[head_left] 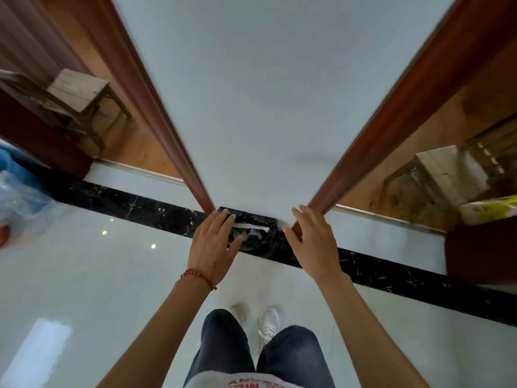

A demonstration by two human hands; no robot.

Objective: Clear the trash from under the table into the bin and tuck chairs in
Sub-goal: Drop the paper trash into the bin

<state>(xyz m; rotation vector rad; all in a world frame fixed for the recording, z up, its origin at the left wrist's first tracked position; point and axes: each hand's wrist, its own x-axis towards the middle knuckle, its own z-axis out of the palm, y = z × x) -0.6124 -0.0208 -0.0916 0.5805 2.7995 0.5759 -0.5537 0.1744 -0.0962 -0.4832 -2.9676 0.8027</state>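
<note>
A small bin [253,233] lined with a black bag stands on the floor against the pale wall section, between two doorways. White paper and dark scraps lie inside it. My left hand [214,242] hovers over the bin's left rim with fingers spread and holds nothing. My right hand [312,239] is spread open to the right of the bin, its fingers near the foot of the red-brown door frame [319,205]. A small wooden chair [81,93] stands in the left room. Another wooden chair [444,172] stands in the right room.
A black marble strip [126,203] crosses the glossy pale floor at the thresholds. A clear plastic bag [16,197] lies at the far left. A yellow and white pack [486,208] sits on dark furniture at the right. My legs and white shoes [268,323] are below.
</note>
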